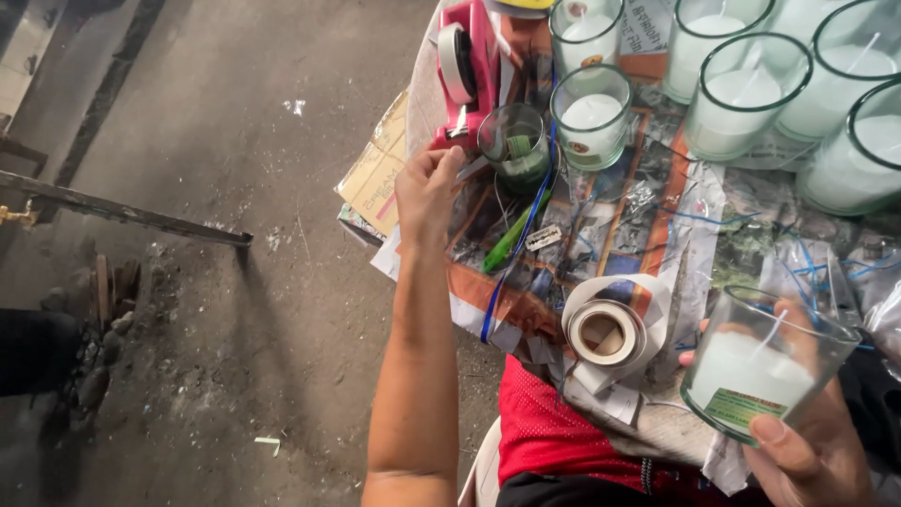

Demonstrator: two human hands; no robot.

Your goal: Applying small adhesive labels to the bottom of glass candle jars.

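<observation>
My right hand (818, 449) holds a glass candle jar (762, 368) with white wax, a wick and a green label, tilted over my lap at the lower right. My left hand (428, 191) reaches up to the pink tape dispenser (472, 66) and pinches a strip of clear tape (472, 167) at its cutter. A roll of label stickers (608, 330) lies on the table between my hands.
Several wax-filled glass jars (746, 94) stand at the back right of the paper-covered table (601, 216). A small glass with green bits (516, 145), a green pen (511, 239) and blue strings lie near the dispenser. Concrete floor and a metal bar (131, 214) are at the left.
</observation>
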